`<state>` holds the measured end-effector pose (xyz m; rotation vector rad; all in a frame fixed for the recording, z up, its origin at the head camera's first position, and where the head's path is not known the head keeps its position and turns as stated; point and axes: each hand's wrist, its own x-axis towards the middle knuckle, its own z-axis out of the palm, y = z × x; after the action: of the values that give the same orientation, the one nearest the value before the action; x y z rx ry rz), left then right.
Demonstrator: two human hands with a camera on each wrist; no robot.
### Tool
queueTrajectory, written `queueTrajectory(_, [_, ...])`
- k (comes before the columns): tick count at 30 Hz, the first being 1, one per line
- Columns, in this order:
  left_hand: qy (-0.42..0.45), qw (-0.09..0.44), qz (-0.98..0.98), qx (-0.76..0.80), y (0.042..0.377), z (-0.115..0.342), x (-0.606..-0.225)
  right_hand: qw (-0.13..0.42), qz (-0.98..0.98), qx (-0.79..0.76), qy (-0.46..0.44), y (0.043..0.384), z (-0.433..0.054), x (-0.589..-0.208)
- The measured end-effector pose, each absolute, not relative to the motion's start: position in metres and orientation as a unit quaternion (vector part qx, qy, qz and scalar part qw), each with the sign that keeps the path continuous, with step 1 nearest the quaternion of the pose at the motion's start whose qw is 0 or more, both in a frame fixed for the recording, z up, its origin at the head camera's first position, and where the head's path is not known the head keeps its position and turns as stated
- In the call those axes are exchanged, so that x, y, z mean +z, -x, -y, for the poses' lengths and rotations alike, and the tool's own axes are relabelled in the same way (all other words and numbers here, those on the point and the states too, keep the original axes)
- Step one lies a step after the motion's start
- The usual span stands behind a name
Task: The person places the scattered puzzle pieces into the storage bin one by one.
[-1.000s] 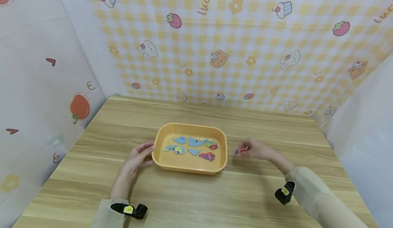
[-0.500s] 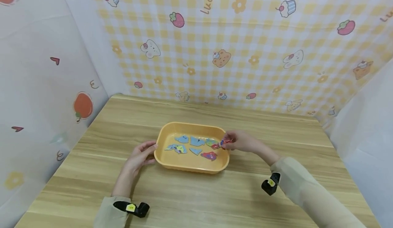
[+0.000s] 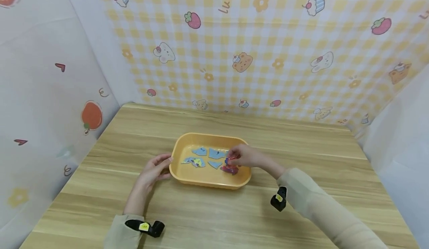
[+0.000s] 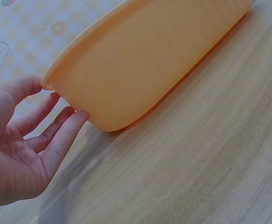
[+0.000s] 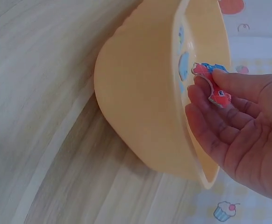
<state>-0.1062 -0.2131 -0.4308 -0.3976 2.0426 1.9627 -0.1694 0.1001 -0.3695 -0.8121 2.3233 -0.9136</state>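
Observation:
An orange-yellow plastic tray [image 3: 201, 183] stands on the table. My left hand [image 3: 154, 171] rests against its left end; in the left wrist view the hand [image 4: 28, 144] touches rim and outer wall with its fingertips, fingers spread. My right hand [image 3: 246, 155] is over the tray's right part. It pinches a red and blue puzzle piece [image 5: 213, 84] between thumb and fingers, above the tray. Inside lie a purple-red piece [image 3: 229, 170], light blue pieces [image 3: 200, 151] and a blue-yellow piece [image 3: 195, 162]. A piece at the right is mostly hidden behind my right hand.
The wood-grain table [image 3: 201, 219] reaches a checked cloth wall [image 3: 214, 73] at the back. White cloth stands on the left [image 3: 40, 111] and the right. A black wrist camera [image 3: 279, 199] sits on each sleeve.
My right hand has moved left, from the table beside the tray to above the tray's inside, with the puzzle piece between its fingers. My left hand stays at the tray's left end.

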Motion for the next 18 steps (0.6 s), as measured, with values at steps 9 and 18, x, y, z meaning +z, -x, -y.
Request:
queueTrajectory(9, [0.139,0.141,-0.710,0.676,0.108,0.213,-0.432,0.249,-0.869,-0.270,0.332,0.170,-0.073,-0.371])
queueTrajectory(18, [0.141,0.141,-0.707,0.678,0.108,0.212,-0.433,0.284,-0.872,-0.227,0.327,0.174,-0.043,-0.379])
